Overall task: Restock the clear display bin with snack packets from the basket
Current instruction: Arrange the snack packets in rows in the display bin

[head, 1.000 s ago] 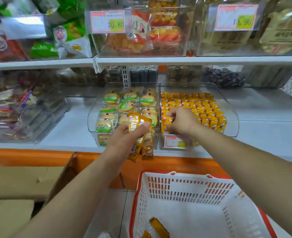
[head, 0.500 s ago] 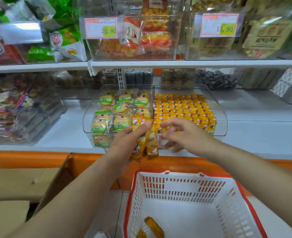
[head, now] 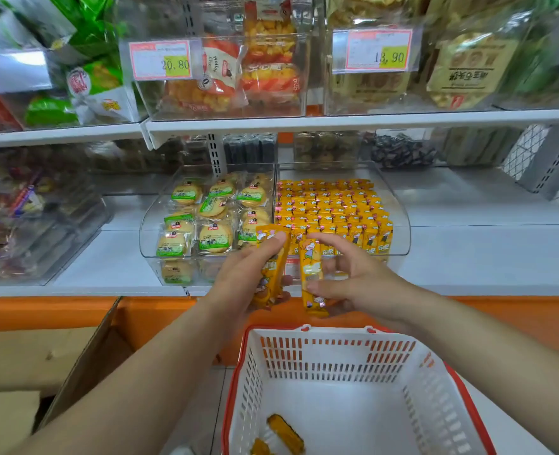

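Clear bin packed with orange packets; basket nearly bare; each hand clamped on packets.

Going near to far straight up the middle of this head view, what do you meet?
White basket → orange packet pinched by the right hand → clear display bin of orange packets → upper shelf → price tag.

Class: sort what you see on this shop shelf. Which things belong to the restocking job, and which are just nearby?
Job:
- left hand, holding yellow packets
- right hand, holding one packet
- clear bin
- basket

Nearby:
- biscuit bin
- price tags
- cardboard box
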